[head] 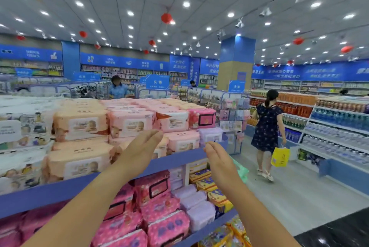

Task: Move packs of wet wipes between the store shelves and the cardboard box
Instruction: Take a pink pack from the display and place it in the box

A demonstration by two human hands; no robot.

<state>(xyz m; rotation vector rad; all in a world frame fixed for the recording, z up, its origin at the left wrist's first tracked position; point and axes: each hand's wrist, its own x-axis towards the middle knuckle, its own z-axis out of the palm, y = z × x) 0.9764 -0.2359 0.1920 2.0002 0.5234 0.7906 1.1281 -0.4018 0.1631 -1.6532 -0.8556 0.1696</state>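
Left hand point(140, 150) and right hand point(216, 159) were held out empty, fingers straight, palms facing; pink wet-wipe packs point(182, 143) with pale baby-picture labels sat stacked just beyond them.

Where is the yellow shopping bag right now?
Head view, right side: the yellow shopping bag is held by a dark-dressed person, beside the bottled-water shelves.

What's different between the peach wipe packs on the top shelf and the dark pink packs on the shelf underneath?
Colour: the peach packs are pale orange, the dark pink packs deep patterned pink. Label: the peach packs show a white label with a baby picture, the dark pink packs a black-edged flap. Place: the peach packs sit on the upper shelf, the dark pink packs below it. Both are soft packs stacked in rows.
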